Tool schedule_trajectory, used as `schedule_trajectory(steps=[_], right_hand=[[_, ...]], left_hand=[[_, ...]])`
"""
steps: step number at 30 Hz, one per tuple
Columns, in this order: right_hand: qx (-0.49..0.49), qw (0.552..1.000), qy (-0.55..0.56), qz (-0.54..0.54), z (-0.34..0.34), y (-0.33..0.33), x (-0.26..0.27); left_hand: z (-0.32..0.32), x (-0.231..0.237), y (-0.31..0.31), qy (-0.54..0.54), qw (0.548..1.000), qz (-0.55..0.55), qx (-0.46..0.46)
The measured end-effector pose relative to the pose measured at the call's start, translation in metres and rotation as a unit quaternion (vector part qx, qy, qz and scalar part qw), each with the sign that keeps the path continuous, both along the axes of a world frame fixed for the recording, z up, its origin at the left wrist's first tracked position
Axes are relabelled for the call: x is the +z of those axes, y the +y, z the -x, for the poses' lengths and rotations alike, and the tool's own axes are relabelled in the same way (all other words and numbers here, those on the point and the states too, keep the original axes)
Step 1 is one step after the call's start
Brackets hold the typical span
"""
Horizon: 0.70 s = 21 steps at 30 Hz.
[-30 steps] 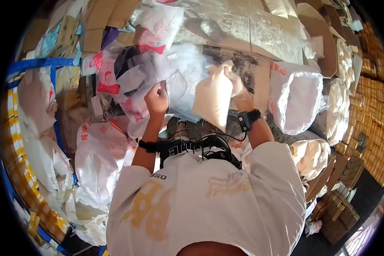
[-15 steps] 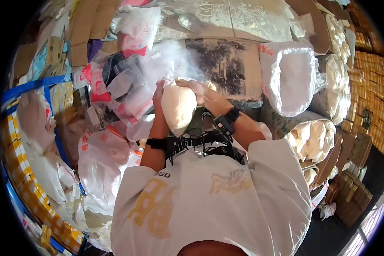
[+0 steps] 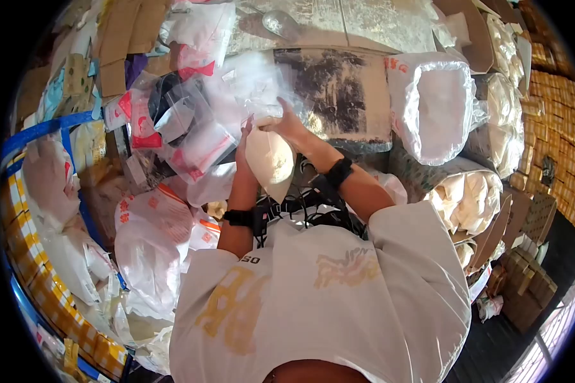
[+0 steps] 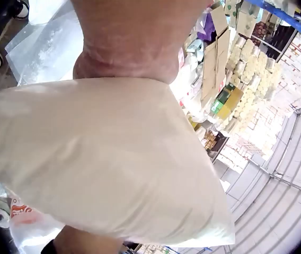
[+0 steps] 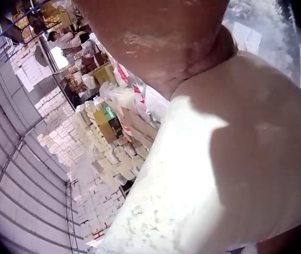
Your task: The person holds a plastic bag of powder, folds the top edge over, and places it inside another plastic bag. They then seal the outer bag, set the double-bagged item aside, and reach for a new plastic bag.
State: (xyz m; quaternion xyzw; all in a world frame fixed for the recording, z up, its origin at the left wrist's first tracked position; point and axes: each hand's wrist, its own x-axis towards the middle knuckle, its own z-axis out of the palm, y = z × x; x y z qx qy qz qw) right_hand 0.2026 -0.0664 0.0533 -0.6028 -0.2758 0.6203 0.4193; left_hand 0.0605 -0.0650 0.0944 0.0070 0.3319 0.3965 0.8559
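A plump plastic bag of cream-coloured powder (image 3: 271,159) hangs in front of the person's waist, its lower corner pointing down toward the body. At its top left, the left hand (image 3: 243,142) grips the gathered neck. The right hand (image 3: 286,126) pinches the top from the other side, fingers curled over it. In the left wrist view the bag (image 4: 97,159) spreads wide below the hand, smooth and full. Sunlight falls on part of the bag (image 5: 166,174) in the right wrist view. The fingertips are hidden in both wrist views.
Clear plastic bags (image 3: 201,137) lie heaped at the left. A metal scoop (image 3: 280,24) rests on the dusty cardboard at the back. To the right stand a white-lined sack (image 3: 406,115) and a box of filled cream bags (image 3: 469,204). A blue rail (image 3: 51,127) runs along the left.
The bag has moved left from the right hand's side to between both hands. The left hand has come from the clear plastic to the bag's neck, and the right hand has shifted along the top.
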Motion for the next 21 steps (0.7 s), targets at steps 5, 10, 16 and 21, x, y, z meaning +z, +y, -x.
schedule_trajectory(steps=[5,10,16,21], right_hand=[[-0.027,0.994,0.061,0.085,0.001,-0.001,0.015],[-0.083,0.990,0.039,0.104,0.007,-0.010,-0.006],[-0.181,0.959,0.171,0.135,0.012,-0.018,0.024],[-0.140,0.976,0.159,0.053,0.017,-0.022,0.018]], left_hand=[[0.002,-0.019,-0.003,0.000,1.000,-0.027,0.006],[0.008,-0.035,0.002,-0.057,0.997,0.046,0.003],[0.010,-0.055,0.004,-0.172,0.980,0.071,-0.065],[0.008,-0.083,-0.013,-0.041,0.997,-0.058,-0.044]])
